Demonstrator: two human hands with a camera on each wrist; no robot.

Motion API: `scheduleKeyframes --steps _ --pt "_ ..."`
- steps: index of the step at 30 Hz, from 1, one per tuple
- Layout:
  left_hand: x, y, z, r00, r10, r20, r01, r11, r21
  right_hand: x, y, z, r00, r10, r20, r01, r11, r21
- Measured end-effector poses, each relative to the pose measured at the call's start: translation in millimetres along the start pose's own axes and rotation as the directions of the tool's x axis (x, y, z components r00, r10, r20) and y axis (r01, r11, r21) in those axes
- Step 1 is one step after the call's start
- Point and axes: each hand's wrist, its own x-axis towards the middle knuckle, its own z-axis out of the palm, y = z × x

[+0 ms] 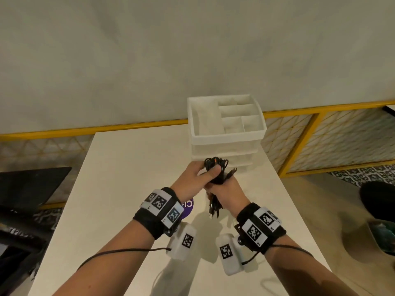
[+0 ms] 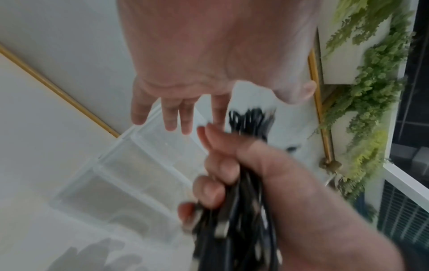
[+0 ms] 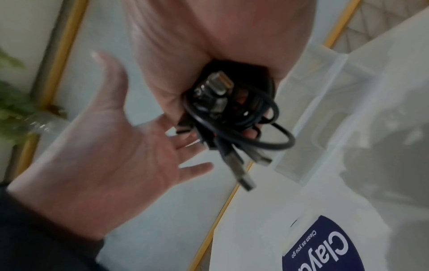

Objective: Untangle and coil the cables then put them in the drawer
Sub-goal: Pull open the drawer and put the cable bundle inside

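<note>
A bundle of black cables [image 1: 215, 163] is held upright over the white table, just in front of the white drawer unit [image 1: 226, 137]. My right hand [image 1: 226, 193] grips the bundle [image 2: 234, 210] round its middle, with several plug ends [image 3: 246, 180] hanging below the fist. My left hand [image 1: 198, 176] is at the bundle's upper part with its fingers [image 2: 176, 117] straight and its palm [image 3: 104, 146] open; in the head view its thumb lies against the cable loops. The unit's top tray has empty compartments, and its drawer fronts [image 2: 130, 174] look closed.
A round purple sticker [image 1: 188, 207] lies on the table [image 1: 128, 167] under my left wrist. A yellow railing [image 1: 299, 110] runs behind the table. A dark surface [image 1: 32, 184] stands to the left, and green plants [image 2: 371, 82] hang on a wall.
</note>
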Motion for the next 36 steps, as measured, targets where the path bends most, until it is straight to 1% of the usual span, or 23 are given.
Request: scheduleKeyframes --steps 1,2,3,5,6,7,9,11,13,15,17,21,24,27,29,34,36 --pt "8 -1 -3 0.999 0.013 -0.048 -0.012 1.000 0.020 5 2 -7 0.999 0.028 -0.032 -0.026 0.997 0.070" --pt "15 0 -7 0.992 0.013 -0.125 -0.010 1.000 0.023 11 6 -14 0.996 0.067 -0.066 -0.056 0.986 0.158" --pt "22 2 -13 0.973 0.008 -0.232 -0.008 1.000 -0.001 16 11 -21 0.989 0.111 -0.102 -0.083 0.964 0.253" --pt "38 5 -24 0.889 0.021 -0.457 -0.042 0.999 -0.035 30 26 -34 0.960 0.228 -0.163 -0.137 0.890 0.435" --pt "46 7 -29 0.855 0.047 -0.516 -0.062 0.998 -0.012 38 34 -39 0.933 0.304 -0.190 -0.167 0.839 0.518" --pt "55 7 -33 0.842 0.076 -0.534 -0.069 0.997 0.034 46 43 -43 0.897 0.391 -0.207 -0.207 0.784 0.585" --pt "70 10 -36 0.864 0.136 -0.484 -0.044 0.979 0.197 61 60 -48 0.821 0.535 -0.198 -0.281 0.682 0.675" --pt "83 12 -36 0.900 0.148 -0.410 0.004 0.937 0.348 77 74 -51 0.775 0.611 -0.162 -0.324 0.604 0.728" --pt "94 11 -33 0.919 0.106 -0.380 0.052 0.923 0.382 93 86 -50 0.749 0.649 -0.134 -0.352 0.562 0.749" --pt "103 9 -30 0.927 0.043 -0.373 0.086 0.943 0.321 107 95 -47 0.729 0.676 -0.108 -0.383 0.533 0.755" --pt "108 8 -27 0.933 0.019 -0.358 0.092 0.952 0.290 117 102 -43 0.724 0.686 -0.073 -0.386 0.491 0.781" --pt "112 6 -25 0.943 -0.005 -0.333 0.137 0.917 0.373 128 103 -38 0.732 0.680 -0.041 -0.363 0.440 0.822" --pt "112 4 -24 0.939 0.002 -0.345 0.147 0.903 0.405 132 110 -36 0.725 0.688 -0.030 -0.348 0.403 0.847" --pt "110 3 -20 0.933 0.014 -0.360 0.150 0.894 0.422 134 120 -34 0.736 0.676 -0.032 -0.293 0.361 0.885" --pt "110 2 -18 0.930 0.006 -0.367 0.161 0.892 0.422 135 122 -33 0.732 0.681 -0.033 -0.277 0.341 0.898" --pt "112 -1 -21 0.922 -0.003 -0.387 0.157 0.917 0.368 139 118 -31 0.693 0.720 -0.036 -0.331 0.362 0.871" --pt "112 -2 -21 0.921 -0.007 -0.390 0.154 0.925 0.348 139 119 -30 0.689 0.724 -0.031 -0.345 0.365 0.865"
